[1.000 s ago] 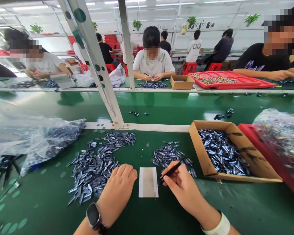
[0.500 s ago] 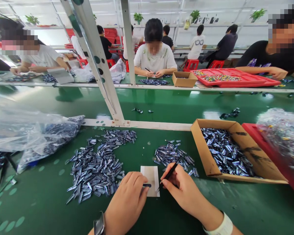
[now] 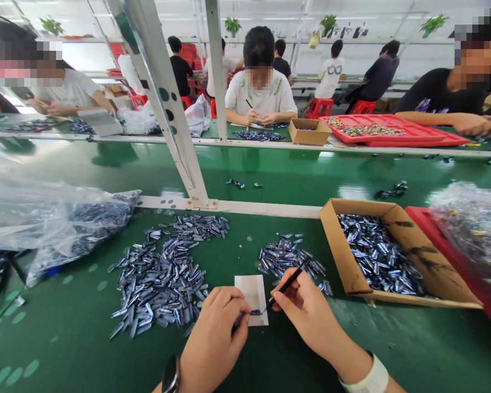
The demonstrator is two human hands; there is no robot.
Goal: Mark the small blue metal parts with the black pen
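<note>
My left hand (image 3: 219,333) is closed in a pinch on a small dark piece, mostly hidden by the fingers, at the left edge of a pale card (image 3: 252,292). My right hand (image 3: 305,305) grips black tweezers (image 3: 288,283), their tips low over the card's right side. A small dark blue strip (image 3: 255,313) shows on the card between the hand and the tips. Left of the card lies a large pile of shiny blue-grey pieces (image 3: 159,278); a smaller pile (image 3: 288,256) is behind my right hand.
A cardboard box (image 3: 335,245) of similar pieces stands right, beside a red tray (image 3: 427,229) under a plastic bag. Another bag (image 3: 77,229) lies left. A white metal post (image 3: 175,131) rises behind the piles. People sit at the tables beyond.
The strip at my left fingertips now shows lower and farther right on the card. The tweezers have tilted slightly. The person opposite has raised the thin tool in one hand.
</note>
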